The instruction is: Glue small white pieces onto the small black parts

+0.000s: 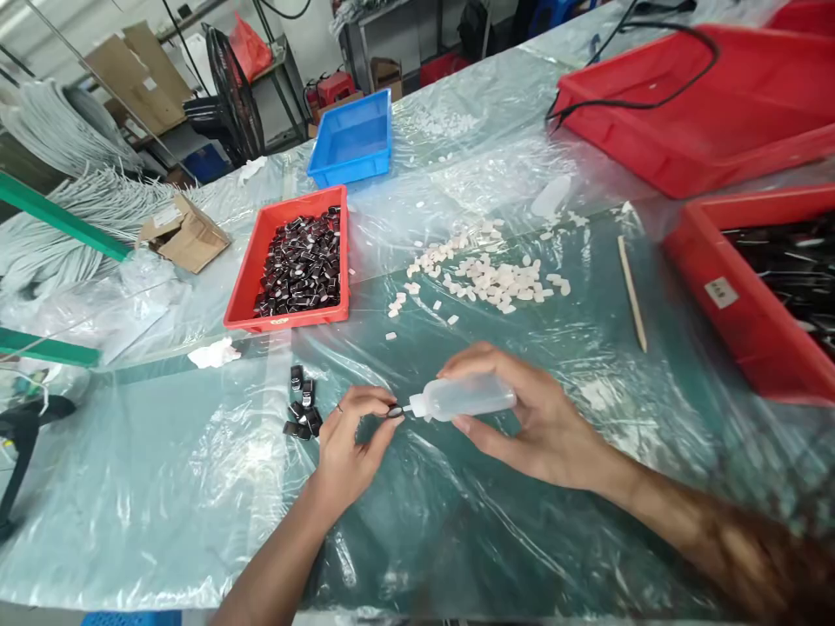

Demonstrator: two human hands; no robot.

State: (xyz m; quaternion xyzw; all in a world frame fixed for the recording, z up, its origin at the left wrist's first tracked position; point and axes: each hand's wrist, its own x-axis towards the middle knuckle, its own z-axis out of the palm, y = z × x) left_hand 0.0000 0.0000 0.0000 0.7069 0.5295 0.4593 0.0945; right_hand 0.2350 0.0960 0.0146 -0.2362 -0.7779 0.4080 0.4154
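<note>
My right hand (535, 417) is wrapped round a small clear squeeze bottle (464, 398), held sideways with its nozzle pointing left. The nozzle tip touches a small black part (395, 411) pinched between the fingers of my left hand (352, 439). Just left of that hand lie several small black parts (303, 407) in a loose cluster on the plastic-covered table (163, 487). A scatter of small white pieces (486, 274) lies farther back, beyond both hands.
A red tray (243, 291) full of black parts sits at back left, an empty blue tray (353, 139) behind it. Red bins (704, 278) stand at right, one larger with a black cable (645, 100). A wooden stick (631, 291) lies nearby. A cardboard box (186, 235) sits at left.
</note>
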